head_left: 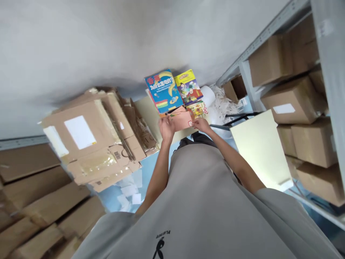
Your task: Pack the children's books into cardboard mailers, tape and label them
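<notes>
A flat pink booklet [182,121] with a small red outlined square lies across the front of the table, close to my body. My left hand [166,128] is closed on its left edge. At the opposite corner, my right hand [201,125] pinches the edge between thumb and fingers. Whether it is a thin book or a folded sheet is hard to tell. Just beyond it lies a large blue picture book [164,91] with a rainbow and planet. Beside that are a yellow and purple book [188,86] and a colourful patterned book [198,109], partly covered.
Flattened cardboard boxes [88,133] are stacked to the left. Shredded white paper [225,106] and a white roll [208,95] sit right of the books. A pale yellow board [261,147] stands nearer on the right. Shelves of cartons [293,100] line that side.
</notes>
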Available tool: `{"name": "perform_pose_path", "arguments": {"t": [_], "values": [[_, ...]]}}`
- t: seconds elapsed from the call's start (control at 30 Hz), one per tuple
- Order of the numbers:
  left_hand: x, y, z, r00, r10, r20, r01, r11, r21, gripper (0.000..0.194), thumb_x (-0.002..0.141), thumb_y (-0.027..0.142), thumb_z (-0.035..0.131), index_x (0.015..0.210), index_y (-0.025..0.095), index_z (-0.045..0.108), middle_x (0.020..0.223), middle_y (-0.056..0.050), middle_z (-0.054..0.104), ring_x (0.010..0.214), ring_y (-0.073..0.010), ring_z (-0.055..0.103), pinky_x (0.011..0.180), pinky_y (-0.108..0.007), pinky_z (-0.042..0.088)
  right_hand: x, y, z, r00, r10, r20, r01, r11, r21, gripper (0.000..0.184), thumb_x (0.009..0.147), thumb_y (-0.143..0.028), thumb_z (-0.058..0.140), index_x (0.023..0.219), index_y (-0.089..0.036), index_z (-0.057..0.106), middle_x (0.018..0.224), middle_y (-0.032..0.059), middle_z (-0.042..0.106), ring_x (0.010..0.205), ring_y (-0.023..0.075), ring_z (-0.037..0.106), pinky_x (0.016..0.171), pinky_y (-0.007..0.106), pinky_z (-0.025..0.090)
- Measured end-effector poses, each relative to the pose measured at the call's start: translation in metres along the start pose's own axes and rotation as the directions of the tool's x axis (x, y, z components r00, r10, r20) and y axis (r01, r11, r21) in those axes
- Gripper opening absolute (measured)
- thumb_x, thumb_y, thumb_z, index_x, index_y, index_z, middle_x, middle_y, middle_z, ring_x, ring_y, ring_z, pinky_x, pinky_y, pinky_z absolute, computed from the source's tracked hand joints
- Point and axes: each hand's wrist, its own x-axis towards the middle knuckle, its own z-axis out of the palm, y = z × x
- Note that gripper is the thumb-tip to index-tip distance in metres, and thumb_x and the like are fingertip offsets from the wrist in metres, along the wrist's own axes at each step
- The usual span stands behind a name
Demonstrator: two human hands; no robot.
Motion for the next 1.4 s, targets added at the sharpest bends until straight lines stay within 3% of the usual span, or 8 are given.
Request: {"name": "perform_pose_path", "arguments": {"t": [0.2,0.4,0.6,0.83,1.0,1.13,1.27,1.4], "values": [[0.01,0.032,0.033,0.922,0.288,0.26,-0.279,0.958,-0.071,0.036,0.098,0.017,0.068,0.132,0.015,0.082,0.143,-0.022,0.082,0.142,-0.0407,0.072,0.131,-0.057,0.053,-0.05,0.025,-0.015,0.99,0.007,-0.138,0.037,0.948,0.315,0.022,0.102,-0.03,0.085,0.09,-0.023,0.069,0.087,0.0032,0.085,0.087,0.0221,0.09,0.076,0.027,0.069],[0.0,0.085,0.068,0.732,0.392,0.557,-0.289,0.919,-0.267,0.032,0.105,0.034,0.071,0.13,0.017,0.083,0.138,-0.019,0.086,0.128,-0.0364,0.081,0.117,-0.052,0.062,-0.119,0.059,-0.101,0.94,-0.098,-0.327,0.255,0.839,0.481,0.052,0.086,-0.067,0.1,0.091,-0.023,0.072,0.085,0.0038,0.083,0.064,0.0188,0.08,0.055,0.026,0.059],[-0.054,0.155,0.116,0.54,0.455,0.708,-0.133,0.877,-0.462,0.05,0.098,0.067,0.083,0.116,0.02,0.084,0.122,-0.013,0.087,0.117,-0.0289,0.081,0.107,-0.041,0.065,-0.185,0.105,-0.186,0.844,-0.124,-0.522,0.425,0.749,0.509,0.07,0.079,-0.083,0.102,0.096,-0.02,0.076,0.084,0.0046,0.082,0.063,0.0168,0.079,0.054,0.024,0.06],[-0.148,0.237,0.209,0.492,0.391,0.778,0.075,0.871,-0.486,0.064,0.077,0.076,0.101,0.103,0.022,0.079,0.109,-0.007,0.084,0.092,-0.0195,0.079,0.09,-0.035,0.07,-0.222,0.197,-0.25,0.678,0.061,-0.733,0.546,0.625,0.557,0.085,0.077,-0.096,0.094,0.117,-0.024,0.073,0.106,0.0065,0.085,0.075,0.0182,0.085,0.064,0.026,0.068],[-0.212,0.29,0.285,0.535,0.44,0.721,0.009,0.851,-0.525,0.069,0.075,0.082,0.1,0.103,0.022,0.079,0.094,-0.003,0.08,0.085,-0.0173,0.078,0.09,-0.035,0.071,-0.252,0.264,-0.266,0.544,0.165,-0.823,0.587,0.626,0.514,0.091,0.081,-0.098,0.087,0.138,-0.029,0.071,0.157,0.0138,0.077,0.103,0.0244,0.088,0.083,0.037,0.077],[-0.263,0.32,0.318,0.543,0.523,0.657,-0.188,0.838,-0.512,0.068,0.081,0.086,0.093,0.102,0.022,0.084,0.091,-0.006,0.084,0.089,-0.0226,0.082,0.09,-0.037,0.07,-0.279,0.285,-0.26,0.578,0.172,-0.798,0.572,0.611,0.546,0.082,0.089,-0.093,0.084,0.136,-0.027,0.077,0.152,0.0141,0.08,0.122,0.032,0.086,0.097,0.045,0.078],[-0.309,0.333,0.325,0.435,0.658,0.615,-0.432,0.752,-0.498,0.044,0.095,0.069,0.09,0.105,0.027,0.093,0.11,-0.008,0.092,0.104,-0.0306,0.087,0.103,-0.046,0.071,-0.287,0.286,-0.255,0.55,0.232,-0.802,0.601,0.557,0.573,0.082,0.091,-0.091,0.083,0.141,-0.027,0.076,0.145,0.0154,0.084,0.124,0.0336,0.085,0.1,0.046,0.075],[-0.324,0.34,0.33,0.323,0.682,0.656,-0.498,0.712,-0.495,0.036,0.092,0.061,0.096,0.11,0.03,0.094,0.129,-0.008,0.091,0.109,-0.0308,0.088,0.108,-0.05,0.073,-0.283,0.3,-0.264,0.465,0.323,-0.824,0.601,0.568,0.562,0.07,0.098,-0.093,0.073,0.117,-0.026,0.076,0.1,0.0077,0.084,0.093,0.0281,0.083,0.079,0.04,0.072]]}}
